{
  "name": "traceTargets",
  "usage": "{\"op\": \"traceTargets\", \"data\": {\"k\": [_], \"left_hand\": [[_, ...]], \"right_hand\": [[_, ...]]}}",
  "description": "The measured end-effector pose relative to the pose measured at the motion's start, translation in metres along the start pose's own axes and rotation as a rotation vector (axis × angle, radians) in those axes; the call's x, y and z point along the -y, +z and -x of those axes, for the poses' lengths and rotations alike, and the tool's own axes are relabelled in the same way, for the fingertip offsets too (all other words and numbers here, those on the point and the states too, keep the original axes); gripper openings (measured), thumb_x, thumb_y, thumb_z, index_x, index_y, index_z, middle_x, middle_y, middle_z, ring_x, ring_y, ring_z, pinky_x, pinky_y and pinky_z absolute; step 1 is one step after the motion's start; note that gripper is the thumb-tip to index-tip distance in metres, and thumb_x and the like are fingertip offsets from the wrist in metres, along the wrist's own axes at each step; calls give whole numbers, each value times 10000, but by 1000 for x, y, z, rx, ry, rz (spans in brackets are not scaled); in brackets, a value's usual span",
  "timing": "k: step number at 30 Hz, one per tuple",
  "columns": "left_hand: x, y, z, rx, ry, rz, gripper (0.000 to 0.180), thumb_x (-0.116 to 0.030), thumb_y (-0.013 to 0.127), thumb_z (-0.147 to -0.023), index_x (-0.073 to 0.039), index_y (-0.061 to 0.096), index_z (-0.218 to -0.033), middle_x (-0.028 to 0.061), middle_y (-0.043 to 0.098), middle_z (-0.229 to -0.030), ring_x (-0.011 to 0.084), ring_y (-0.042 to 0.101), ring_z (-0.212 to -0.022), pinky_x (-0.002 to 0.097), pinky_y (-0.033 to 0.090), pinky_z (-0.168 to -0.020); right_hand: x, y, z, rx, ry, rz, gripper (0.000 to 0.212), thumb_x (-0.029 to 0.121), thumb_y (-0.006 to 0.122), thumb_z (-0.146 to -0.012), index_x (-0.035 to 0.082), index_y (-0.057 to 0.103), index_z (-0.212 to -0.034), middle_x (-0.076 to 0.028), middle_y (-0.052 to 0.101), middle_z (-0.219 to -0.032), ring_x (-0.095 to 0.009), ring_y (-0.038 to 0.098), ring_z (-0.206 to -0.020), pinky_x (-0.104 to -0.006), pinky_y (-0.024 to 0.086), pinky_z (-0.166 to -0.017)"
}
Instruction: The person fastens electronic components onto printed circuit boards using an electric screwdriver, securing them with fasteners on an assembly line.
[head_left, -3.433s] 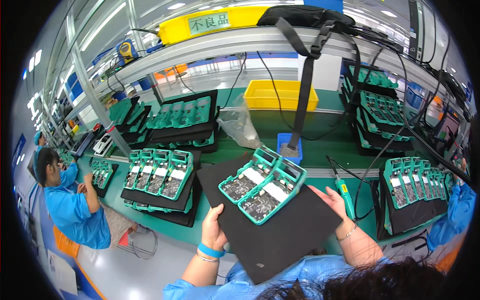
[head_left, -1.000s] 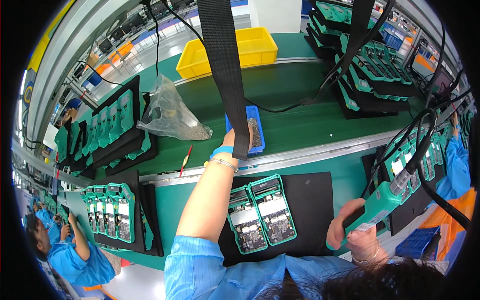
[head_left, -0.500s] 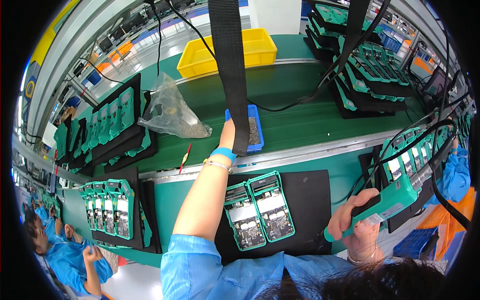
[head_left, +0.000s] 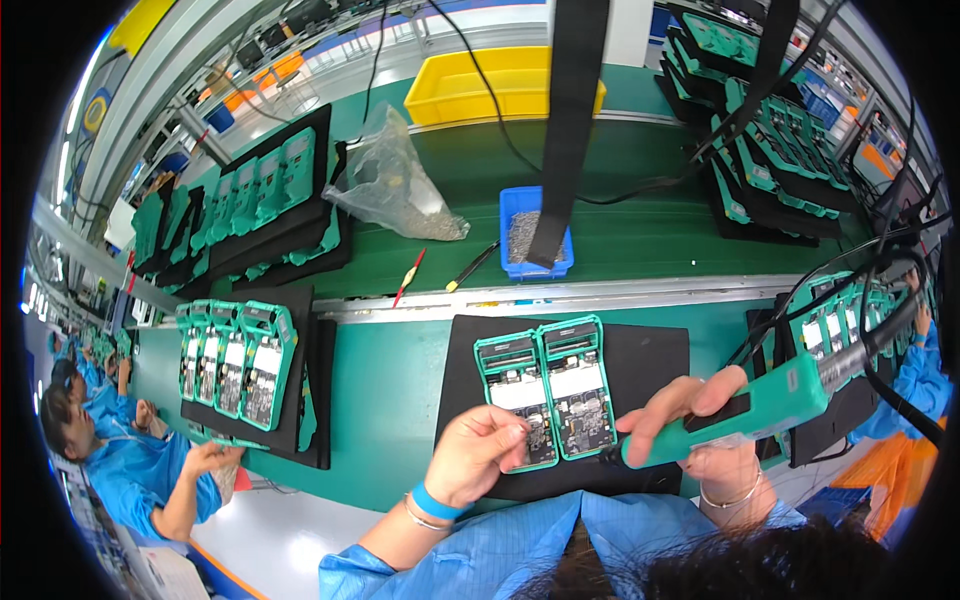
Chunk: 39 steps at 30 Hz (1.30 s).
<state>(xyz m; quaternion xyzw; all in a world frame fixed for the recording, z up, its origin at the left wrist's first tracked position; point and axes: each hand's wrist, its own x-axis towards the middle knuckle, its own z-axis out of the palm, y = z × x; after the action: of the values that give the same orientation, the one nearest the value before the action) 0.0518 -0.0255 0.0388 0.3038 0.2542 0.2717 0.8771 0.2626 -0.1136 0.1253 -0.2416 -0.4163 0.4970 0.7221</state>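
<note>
Two open teal-green handheld devices lie side by side on a black foam mat (head_left: 645,365) in front of me, the left device (head_left: 515,395) and the right device (head_left: 578,385), circuit boards showing. My left hand (head_left: 478,455) hovers over the lower end of the left device with fingertips pinched together; anything between them is too small to see. My right hand (head_left: 700,435) grips a green electric screwdriver (head_left: 745,410), its tip pointing left near the bottom of the right device. A black cable runs from the screwdriver up to the right.
A blue bin of screws (head_left: 522,240) sits on the green belt behind a hanging black strap (head_left: 565,130). A plastic bag (head_left: 395,190), a yellow bin (head_left: 480,85) and a red-handled tool (head_left: 408,278) lie nearby. Trays of green devices (head_left: 235,365) stand left and right. A co-worker (head_left: 110,460) sits left.
My left hand has come back from the blue screw bin to the left device, fingers pinched. My right hand has lowered the screwdriver toward the devices. The view shifted slightly.
</note>
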Motion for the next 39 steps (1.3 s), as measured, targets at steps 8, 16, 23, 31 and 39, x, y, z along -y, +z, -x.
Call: {"op": "traceTargets", "data": {"k": [8, 16, 23, 31, 39], "left_hand": [[33, -7, 6, 19, -163, 346, 118, -52, 538, -843, 40, 576, -906, 101, 588, -771, 172, 542, -648, 244, 456, -607], [45, -16, -1, 90, -206, 379, 186, -164, 501, -885, 13, 558, -865, 74, 572, -697, 143, 494, -551, 228, 410, -521], [43, -16, -4, 107, -242, 393, 194, -179, 484, -896, -1, 547, -852, 61, 566, -692, 131, 469, -538, 223, 383, -502], [42, -14, -3, 142, -264, 412, 177, -163, 477, -898, -9, 537, -833, 60, 569, -701, 132, 484, -527, 235, 386, -487], [43, -7, -2, 214, -270, 315, 238, -224, 413, -926, -11, 505, -875, 65, 485, -674, 147, 429, -502, 232, 330, -430]], "right_hand": [[-9, 8, -3, 216, 69, 34, 319, -58, 574, -728, 35, 445, -1005, -70, 516, -692, -186, 523, -603, -349, 440, -575], [-7, 23, 2, 135, -105, 228, 327, -41, 578, -741, 94, 420, -993, -63, 528, -700, -198, 541, -590, -375, 435, -623], [-17, 22, -3, 126, -140, 261, 298, -34, 577, -758, 92, 412, -973, -68, 528, -703, -201, 542, -590, -378, 434, -627], [-14, 23, -5, 128, -131, 247, 287, -37, 575, -760, 88, 416, -964, -72, 523, -706, -202, 540, -592, -373, 431, -612], [-8, 21, 1, 160, -97, 239, 288, -35, 583, -756, 84, 431, -970, -71, 519, -710, -204, 537, -578, -367, 428, -593]]}}
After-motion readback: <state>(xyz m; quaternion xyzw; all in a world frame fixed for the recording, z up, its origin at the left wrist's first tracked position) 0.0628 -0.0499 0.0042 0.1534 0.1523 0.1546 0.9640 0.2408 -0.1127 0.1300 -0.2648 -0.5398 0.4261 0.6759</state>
